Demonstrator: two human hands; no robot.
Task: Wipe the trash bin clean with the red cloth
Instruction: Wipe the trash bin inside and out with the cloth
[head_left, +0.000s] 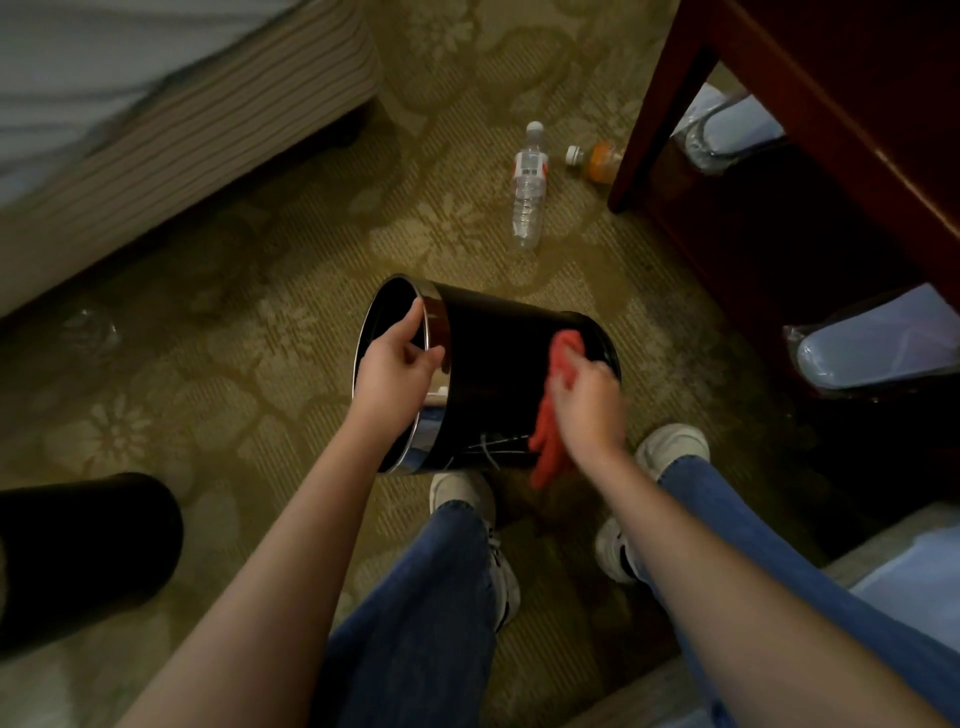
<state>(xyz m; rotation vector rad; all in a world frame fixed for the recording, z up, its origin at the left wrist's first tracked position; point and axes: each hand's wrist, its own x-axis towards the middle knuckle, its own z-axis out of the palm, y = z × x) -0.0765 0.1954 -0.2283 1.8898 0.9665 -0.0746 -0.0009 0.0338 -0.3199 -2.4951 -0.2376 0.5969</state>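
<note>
Two hands on it in the head view. The bin (493, 364) is tipped on its side in the air above the carpet (260, 312), over the person's shoes, with the mouth facing left. The left grip (395, 364) is closed on the shiny rim, fingers hooked into the opening. The right grip (587, 400) is blurry, but it looks bunched around the cloth (550, 441), pressing it on the black wall near the base, and the loose end dangles below.

My guess is the bin is light and stiff, since one hand carries it by the rim. The glossy wall probably gets slippery, so the rim is the sane place to hold. The cloth is soft and floppy, so wad it up or the tail drags.

Around it, a clear bottle (529, 187) and an orange bottle (597, 161) lie on the carpet beyond. There's a dark wood table (831, 104) to the right with bagged bins (878, 343) under it, a second black bin (88, 545) on the left, and a bed (182, 114) upper left. Nothing actually blocks the wiping, though the table sits close on that side.
</note>
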